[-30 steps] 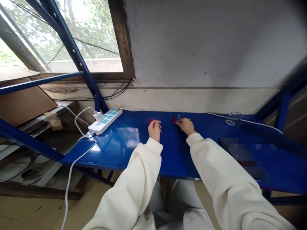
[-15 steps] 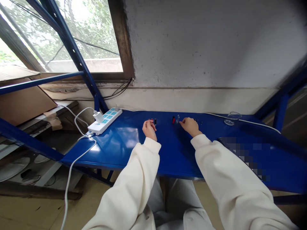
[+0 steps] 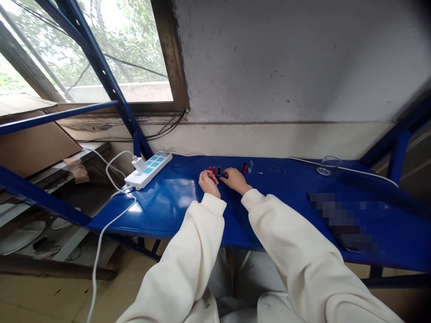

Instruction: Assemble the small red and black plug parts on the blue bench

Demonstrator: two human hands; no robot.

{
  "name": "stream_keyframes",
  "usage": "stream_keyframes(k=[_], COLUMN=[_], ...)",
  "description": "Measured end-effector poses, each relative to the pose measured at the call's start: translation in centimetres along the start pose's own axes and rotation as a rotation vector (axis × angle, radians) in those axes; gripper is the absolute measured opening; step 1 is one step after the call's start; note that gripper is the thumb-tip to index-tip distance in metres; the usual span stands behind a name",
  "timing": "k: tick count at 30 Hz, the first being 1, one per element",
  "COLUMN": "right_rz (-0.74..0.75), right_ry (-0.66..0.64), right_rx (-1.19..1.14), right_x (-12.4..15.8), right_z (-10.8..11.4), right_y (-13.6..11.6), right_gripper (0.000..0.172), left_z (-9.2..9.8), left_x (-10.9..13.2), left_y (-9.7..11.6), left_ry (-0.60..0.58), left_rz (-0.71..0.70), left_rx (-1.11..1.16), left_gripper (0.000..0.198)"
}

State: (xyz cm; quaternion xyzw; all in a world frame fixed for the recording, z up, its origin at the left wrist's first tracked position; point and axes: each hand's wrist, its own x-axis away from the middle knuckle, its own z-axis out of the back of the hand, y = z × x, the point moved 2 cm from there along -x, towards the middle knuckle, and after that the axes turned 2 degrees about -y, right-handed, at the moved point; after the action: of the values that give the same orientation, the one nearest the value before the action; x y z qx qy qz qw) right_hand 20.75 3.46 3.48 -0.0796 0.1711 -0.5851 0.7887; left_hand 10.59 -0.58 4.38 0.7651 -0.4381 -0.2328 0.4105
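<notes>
On the blue tabletop, my left hand (image 3: 209, 183) rests with its fingers curled together; anything between them is too small to make out. Right behind its fingertips are small red cylinders (image 3: 214, 170), partly covered by the hand. A small black cylinder (image 3: 218, 171) stands upright between my two hands. My right hand (image 3: 235, 180) has come close to it, thumb and fingers pinched; what they hold, if anything, is hidden. Farther right stand a red cylinder with a dark top (image 3: 244, 168) and a small clear tube (image 3: 250, 167). Several tiny pieces (image 3: 274, 168) lie beyond them.
A clear glass dish (image 3: 325, 170) sits at the back right, near a white cable (image 3: 367, 174). Toward the right front lies a dark flat object (image 3: 340, 224), blurred out. A white power strip (image 3: 148, 170) with a plug occupies the left end, its cord hanging down.
My right hand has moved left, from beside the clear tube to the black cylinder near my left hand. The tiny pieces on the right are now uncovered. My left hand has barely shifted.
</notes>
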Motion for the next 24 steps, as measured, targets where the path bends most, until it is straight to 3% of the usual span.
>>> stream_keyframes(k=[7,16,20,24], right_rz=[-0.079,-0.159,-0.16,-0.044], right_ry=[-0.017,-0.018,-0.004,0.022], right_rx=[-0.01,-0.042,-0.106,-0.004], right_x=[-1.9,-2.3,-1.7,-0.2], right_z=[-1.2,-1.4,0.1,3.1], right_y=[-0.3,-0.8,-0.8,-1.3], right_gripper=[0.029,0.021,0.02,0.019], left_z=[0.1,-0.1,-0.1,-0.4], left_x=[-0.1,0.1,0.0,0.2], left_y=[-0.2,-0.1,-0.3,-0.4], left_ry=[-0.008,-0.019,-0.041,-0.125], left_rz=[0.003,-0.007,-0.021,-0.117], left_rx=[0.023,0.03,-0.018,-0.147], left_gripper=[0.018,0.019,0.018,0.022])
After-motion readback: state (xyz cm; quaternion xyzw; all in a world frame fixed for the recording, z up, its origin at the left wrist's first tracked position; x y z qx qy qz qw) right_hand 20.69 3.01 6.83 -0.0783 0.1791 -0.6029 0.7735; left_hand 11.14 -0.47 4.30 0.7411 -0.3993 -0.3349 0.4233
